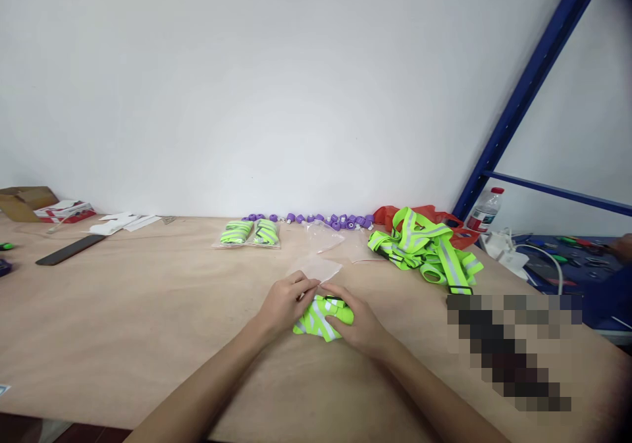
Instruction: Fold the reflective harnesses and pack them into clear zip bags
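A folded bundle of neon-yellow reflective strap (320, 321) with silver stripes lies on the table in front of me. My right hand (364, 324) is closed around its right side, thumb on top. My left hand (289, 305) is closed at the bundle's upper left, its fingertips pinching the near edge of a clear plastic bag (320, 268). The bag lies flat just beyond the bundle. Whether any of the strap is inside the bag cannot be made out. Farther back, two packed bags of reflective strap (237, 232) rest side by side. A loose heap of the same strap (415, 245) is at the right.
Several purple caps (345, 221) line the wall, with another clear bag (323, 237) before them. A red plastic bag (388, 214) and a water bottle (486, 211) stand back right, near a blue frame (523, 81). A dark flat bar (72, 250), papers and boxes are left.
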A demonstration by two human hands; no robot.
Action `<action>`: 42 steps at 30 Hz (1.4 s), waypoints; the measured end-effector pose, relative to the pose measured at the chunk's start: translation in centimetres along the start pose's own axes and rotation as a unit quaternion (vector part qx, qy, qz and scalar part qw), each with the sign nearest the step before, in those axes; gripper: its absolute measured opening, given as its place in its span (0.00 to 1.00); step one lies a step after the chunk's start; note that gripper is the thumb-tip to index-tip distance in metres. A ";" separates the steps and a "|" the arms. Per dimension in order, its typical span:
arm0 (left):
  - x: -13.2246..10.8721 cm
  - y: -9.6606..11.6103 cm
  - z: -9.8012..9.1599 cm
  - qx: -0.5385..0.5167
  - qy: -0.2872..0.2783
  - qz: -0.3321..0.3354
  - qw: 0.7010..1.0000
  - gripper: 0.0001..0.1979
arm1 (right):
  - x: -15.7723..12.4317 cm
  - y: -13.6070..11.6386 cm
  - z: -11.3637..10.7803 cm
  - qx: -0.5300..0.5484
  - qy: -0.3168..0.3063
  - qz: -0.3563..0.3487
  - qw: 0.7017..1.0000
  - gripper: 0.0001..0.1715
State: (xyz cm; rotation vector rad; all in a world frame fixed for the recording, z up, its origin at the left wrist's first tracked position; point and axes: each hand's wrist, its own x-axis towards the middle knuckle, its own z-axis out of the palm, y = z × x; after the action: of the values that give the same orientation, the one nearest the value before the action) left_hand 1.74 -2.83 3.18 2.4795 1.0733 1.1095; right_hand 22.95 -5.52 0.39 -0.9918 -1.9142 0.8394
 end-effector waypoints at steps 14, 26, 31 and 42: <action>-0.2 0.3 1.3 -0.152 0.051 -0.094 0.983 0.13 | 0.0 0.1 0.1 -0.014 0.012 -0.012 1.000 0.33; -0.2 1.1 1.2 -0.149 0.084 -0.060 0.983 0.10 | 0.2 -0.6 0.1 -0.008 0.006 0.008 1.000 0.25; -0.2 0.8 0.1 -0.153 0.125 -0.032 0.980 0.10 | 0.4 -0.6 0.1 0.007 0.006 0.048 0.999 0.22; 1.0 0.3 -6.0 -0.077 -0.191 -0.056 0.977 0.50 | 0.2 -0.2 -1.8 0.173 -0.082 0.082 0.978 0.22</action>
State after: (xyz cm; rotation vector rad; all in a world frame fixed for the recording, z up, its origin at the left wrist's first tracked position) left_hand -1.96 -2.90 8.03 2.3460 0.9577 0.6204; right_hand 24.34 -5.08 1.49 -0.8948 -1.7529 1.3364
